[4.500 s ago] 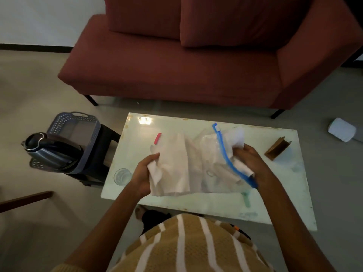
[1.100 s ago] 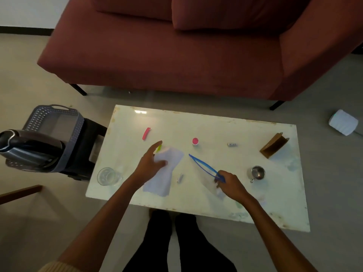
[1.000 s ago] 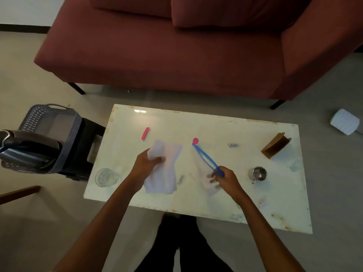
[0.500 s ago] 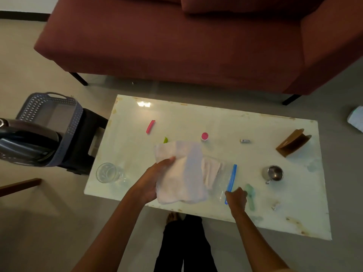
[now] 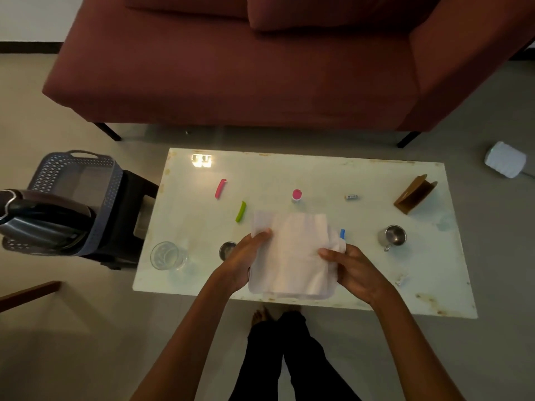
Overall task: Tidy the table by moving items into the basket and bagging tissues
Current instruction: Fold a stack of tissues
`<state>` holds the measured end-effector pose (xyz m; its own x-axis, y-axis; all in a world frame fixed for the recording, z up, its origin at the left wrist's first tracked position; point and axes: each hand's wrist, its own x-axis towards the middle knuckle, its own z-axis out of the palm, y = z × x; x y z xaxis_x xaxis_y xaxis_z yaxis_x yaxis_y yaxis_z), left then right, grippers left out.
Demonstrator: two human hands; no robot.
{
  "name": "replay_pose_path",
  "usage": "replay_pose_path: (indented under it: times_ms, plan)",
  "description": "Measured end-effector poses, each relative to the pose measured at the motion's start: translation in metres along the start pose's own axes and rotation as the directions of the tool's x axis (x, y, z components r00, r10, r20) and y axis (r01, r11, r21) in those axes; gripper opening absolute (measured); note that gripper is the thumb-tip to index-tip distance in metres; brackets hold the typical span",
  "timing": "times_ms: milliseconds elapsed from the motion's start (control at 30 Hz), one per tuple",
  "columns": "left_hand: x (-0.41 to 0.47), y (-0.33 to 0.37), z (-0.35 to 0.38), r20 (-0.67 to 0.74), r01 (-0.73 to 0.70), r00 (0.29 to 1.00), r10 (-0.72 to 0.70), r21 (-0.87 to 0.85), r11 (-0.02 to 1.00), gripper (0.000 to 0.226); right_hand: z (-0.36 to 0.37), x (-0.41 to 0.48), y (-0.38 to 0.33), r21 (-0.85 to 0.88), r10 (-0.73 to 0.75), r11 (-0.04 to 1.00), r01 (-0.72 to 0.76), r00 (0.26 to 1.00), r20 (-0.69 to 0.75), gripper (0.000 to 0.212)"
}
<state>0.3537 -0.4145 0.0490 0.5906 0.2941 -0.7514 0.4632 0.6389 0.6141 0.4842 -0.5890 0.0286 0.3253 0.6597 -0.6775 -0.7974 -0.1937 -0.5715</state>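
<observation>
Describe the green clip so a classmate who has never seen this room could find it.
Start at the white table before the red sofa. Left of the held tissues lies a small curved clip. It is lime green; its lookalike farther back is pink.

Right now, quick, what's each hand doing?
Left hand: gripping the tissue by its left edge.
Right hand: gripping the tissue's right edge.
</observation>
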Motion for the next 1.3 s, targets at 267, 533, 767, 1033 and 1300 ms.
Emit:
replay_pose_path:
  times_ms: [267,533,767,1033,1300]
  plan:
    - [0.008,-0.014,0.049,-0.077,-0.065,0.994,0.079,0.175,0.982,0.032,-0.022,-0.017,-0.015,0.144,-0.043,0.987,0.066,0.986,-0.159,0.023]
    - [0.048,-0.055,0.163,-0.154,-0.379,0.9,0.407,0.181,0.907,0.04,-0.067,-0.009,-0.042,-0.527,-0.398,0.832,0.175,0.85,-0.346,0.011]
    - [0.094,-0.078,0.2,0.13,0.047,0.991,0.002,-0.368,0.929,0.039,-0.093,0.002,-0.047,-0.679,-0.451,0.721,0.138,0.838,-0.309,0.016]
    - [0.116,-0.088,0.187,0.163,0.201,0.975,-0.148,-0.386,0.9,0.032,-0.141,-0.023,-0.074,-0.289,-0.3,0.943,0.167,0.805,-0.513,0.013]
    - [0.128,-0.085,0.183,0.156,0.201,0.977,-0.148,-0.427,0.881,0.034,-0.125,-0.04,-0.082,-0.046,-0.271,0.96,0.275,0.883,-0.382,0.016]
